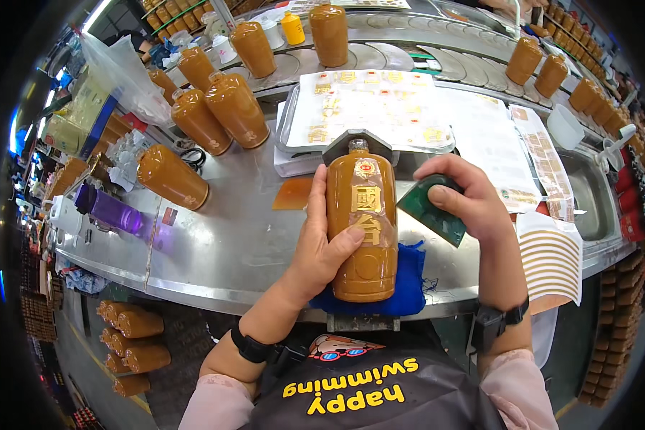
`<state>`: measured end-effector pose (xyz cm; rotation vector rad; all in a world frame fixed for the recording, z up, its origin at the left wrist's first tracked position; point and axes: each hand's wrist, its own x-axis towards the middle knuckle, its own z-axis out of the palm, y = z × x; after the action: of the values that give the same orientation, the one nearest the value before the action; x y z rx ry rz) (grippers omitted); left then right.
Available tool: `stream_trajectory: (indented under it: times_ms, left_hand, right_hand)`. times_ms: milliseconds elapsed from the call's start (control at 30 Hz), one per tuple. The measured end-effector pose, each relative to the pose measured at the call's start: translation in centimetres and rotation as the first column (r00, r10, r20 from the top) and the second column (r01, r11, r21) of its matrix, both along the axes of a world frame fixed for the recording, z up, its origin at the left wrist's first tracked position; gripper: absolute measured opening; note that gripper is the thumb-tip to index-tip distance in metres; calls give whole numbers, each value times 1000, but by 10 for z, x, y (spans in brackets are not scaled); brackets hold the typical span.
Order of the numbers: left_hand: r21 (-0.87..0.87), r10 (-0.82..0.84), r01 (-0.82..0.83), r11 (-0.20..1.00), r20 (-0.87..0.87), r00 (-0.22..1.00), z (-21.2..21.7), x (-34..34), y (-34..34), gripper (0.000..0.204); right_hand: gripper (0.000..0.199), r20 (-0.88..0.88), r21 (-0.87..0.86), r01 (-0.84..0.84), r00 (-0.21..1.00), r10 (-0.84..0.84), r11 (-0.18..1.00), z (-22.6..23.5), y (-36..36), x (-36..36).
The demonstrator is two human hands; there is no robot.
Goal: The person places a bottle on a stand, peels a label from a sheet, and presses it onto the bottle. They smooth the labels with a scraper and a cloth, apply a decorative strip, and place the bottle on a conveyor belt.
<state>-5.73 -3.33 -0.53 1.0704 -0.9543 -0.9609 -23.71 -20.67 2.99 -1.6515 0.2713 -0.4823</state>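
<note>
Two hands work on one brown bottle (362,229) in the head view. The left hand (322,247) wraps its side, thumb pressed on the front, probably to stop it from rolling. The bottle lies on a blue cloth (408,287), which seems to cushion it. Its long axis runs away from the person, neck pointing far, into a grey holder (358,143). The right hand (469,201), just beside the bottle, pinches a green flat scraper (430,211) between thumb and fingers. More brown bottles (215,115) stand beyond the left hand.
</note>
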Motion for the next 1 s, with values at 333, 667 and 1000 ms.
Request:
stream_trajectory:
  times_ms: [333, 667, 1000]
  left_hand:
    - [-21, 42, -41, 999, 42, 998, -5, 3, 1, 95]
    - [-11, 77, -76, 997, 70, 995, -2, 0, 0, 93]
    - [-16, 66, -64, 998, 113, 991, -11, 5, 0, 93]
  right_hand:
    - [58, -14, -817, 81, 987, -159, 571, -9, 78, -14]
    - [52, 87, -857, 219, 954, -287, 467, -12, 69, -13]
    - [50, 119, -848, 229, 961, -248, 478, -14, 79, -11]
